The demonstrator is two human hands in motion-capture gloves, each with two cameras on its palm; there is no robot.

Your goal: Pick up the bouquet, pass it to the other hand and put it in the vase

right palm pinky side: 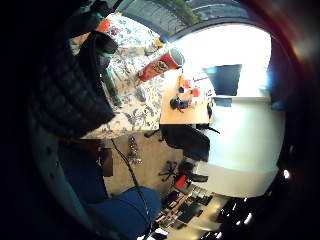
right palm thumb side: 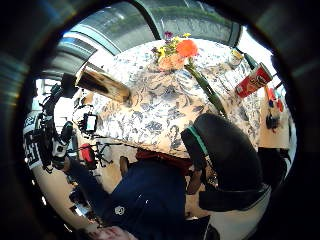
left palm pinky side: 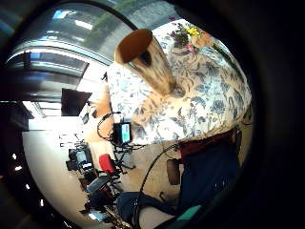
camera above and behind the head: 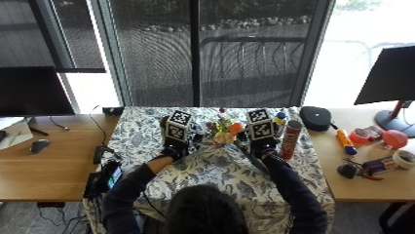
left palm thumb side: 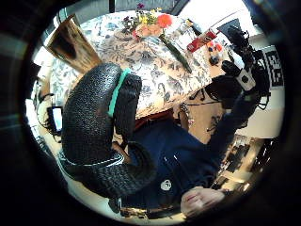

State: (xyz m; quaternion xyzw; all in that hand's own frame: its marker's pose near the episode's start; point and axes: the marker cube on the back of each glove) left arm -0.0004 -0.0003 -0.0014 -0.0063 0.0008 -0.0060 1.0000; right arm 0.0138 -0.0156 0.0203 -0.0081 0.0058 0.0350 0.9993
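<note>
While both hands hover above the cloth, the bouquet lies flat on it, blooms away from the person, stem trailing back toward the right hand. Nothing is picked up yet; that hand must drop onto the stem. Its fingers hang slack, holding nothing, like the left hand. The vase stands by the left hand, hidden in the outside view.
</note>
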